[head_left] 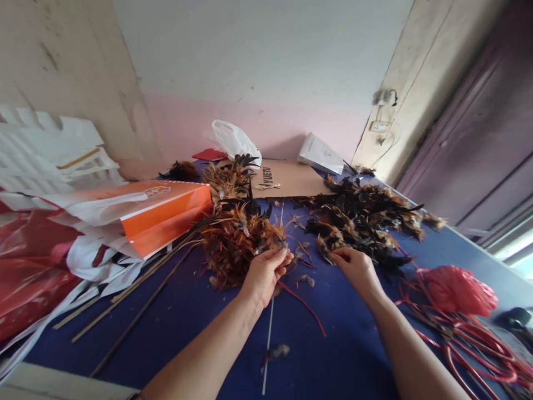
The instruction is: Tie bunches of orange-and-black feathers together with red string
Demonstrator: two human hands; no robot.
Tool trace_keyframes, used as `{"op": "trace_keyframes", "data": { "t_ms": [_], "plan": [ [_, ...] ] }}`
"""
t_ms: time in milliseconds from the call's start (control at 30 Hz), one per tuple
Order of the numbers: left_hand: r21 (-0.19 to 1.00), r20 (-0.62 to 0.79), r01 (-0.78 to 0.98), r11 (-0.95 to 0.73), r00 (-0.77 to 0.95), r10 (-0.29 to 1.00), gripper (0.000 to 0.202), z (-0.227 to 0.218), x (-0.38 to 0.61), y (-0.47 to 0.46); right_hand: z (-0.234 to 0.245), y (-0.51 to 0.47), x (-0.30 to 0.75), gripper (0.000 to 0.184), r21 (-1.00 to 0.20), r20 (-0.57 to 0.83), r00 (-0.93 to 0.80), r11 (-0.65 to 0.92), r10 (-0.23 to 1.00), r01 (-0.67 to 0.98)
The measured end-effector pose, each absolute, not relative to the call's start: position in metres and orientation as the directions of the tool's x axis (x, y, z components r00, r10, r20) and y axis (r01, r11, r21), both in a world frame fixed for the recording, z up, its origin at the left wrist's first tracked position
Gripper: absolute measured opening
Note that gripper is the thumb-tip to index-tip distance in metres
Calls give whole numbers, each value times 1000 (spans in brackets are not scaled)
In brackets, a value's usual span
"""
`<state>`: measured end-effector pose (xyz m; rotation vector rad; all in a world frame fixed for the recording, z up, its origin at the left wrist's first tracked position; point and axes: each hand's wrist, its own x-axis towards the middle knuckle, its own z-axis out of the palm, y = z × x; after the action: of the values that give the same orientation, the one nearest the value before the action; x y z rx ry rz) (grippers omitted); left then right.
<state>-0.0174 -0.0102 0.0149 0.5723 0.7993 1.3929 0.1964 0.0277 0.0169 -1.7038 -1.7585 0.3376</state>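
Your left hand (266,272) is clamped on the rust-brown feather bundle (237,236); your right hand (353,265) pinches feathers from the loose dark feather pile (362,216).

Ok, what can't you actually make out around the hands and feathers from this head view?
- Left hand: its fingertips are buried in the feather bundle, so the grip is unclear.
- Right hand: whether it pinches a feather from the loose feather pile is too small to tell.
- Red cords: cut off by the right edge.
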Motion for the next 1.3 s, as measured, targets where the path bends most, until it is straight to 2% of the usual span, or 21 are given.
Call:
{"op": "trace_keyframes", "data": {
  "t_ms": [200, 333, 433, 567, 633, 700, 800, 867, 933, 1000, 1067, 1167, 1300],
  "plan": [
    [754, -163, -647, 116, -13, 987, 19, 13, -19, -9, 9, 26, 192, 20, -283, 306, -21, 112, 952, 953],
    [733, -206, -662, 153, -2, 978, 17, 12, -18, -10, 7, 24, 186, 22, -84, 234, -30, 50, 972, 995],
    [725, -227, -664, 183, 20, 974, 15, 12, -16, -11, 7, 25, 185, 24, -33, 207, 8, -1, 978, 999],
    [727, -247, -651, 219, 49, 968, 14, 12, -13, -13, 6, 27, 187, 26, -35, 185, 64, -59, 981, 998],
    [727, -253, -647, 232, 63, 966, 14, 11, -13, -13, 5, 29, 189, 25, -77, 193, 69, -55, 979, 996],
    [727, -255, -643, 240, 71, 964, 13, 9, -13, -12, 4, 30, 191, 22, -186, 187, 95, -59, 978, 981],
    [724, -257, -645, 245, 78, 963, 13, 7, -13, -11, 4, 32, 192, 17, -516, 144, 107, -18, 984, 857],
    [715, -259, -652, 254, 92, 962, 12, 6, -13, -11, 6, 32, 192, 19, -796, 79, 74, 19, 994, 605],
    [705, -273, -654, 274, 106, 956, 11, 7, -13, -12, 8, 32, 191, 23, -970, -11, -9, -9, 1000, 241],
    [702, -294, -647, 297, 116, 949, 9, 8, -12, -14, 10, 31, 190, 24, -996, -69, -113, -76, 991, -51],
    [704, -313, -636, 316, 122, 942, 8, 10, -11, -15, 12, 29, 186, 22, -975, -83, -172, -116, 982, -191],
    [703, -327, -626, 338, 138, 935, 7, 10, -8, -17, 15, 23, 176, 22, -965, -76, -189, -120, 979, -235],
    [694, -328, -625, 357, 168, 930, 8, 7, -5, -18, 21, 10, 154, 24, -993, -4, -173, -24, 985, -115]
  ]
}}
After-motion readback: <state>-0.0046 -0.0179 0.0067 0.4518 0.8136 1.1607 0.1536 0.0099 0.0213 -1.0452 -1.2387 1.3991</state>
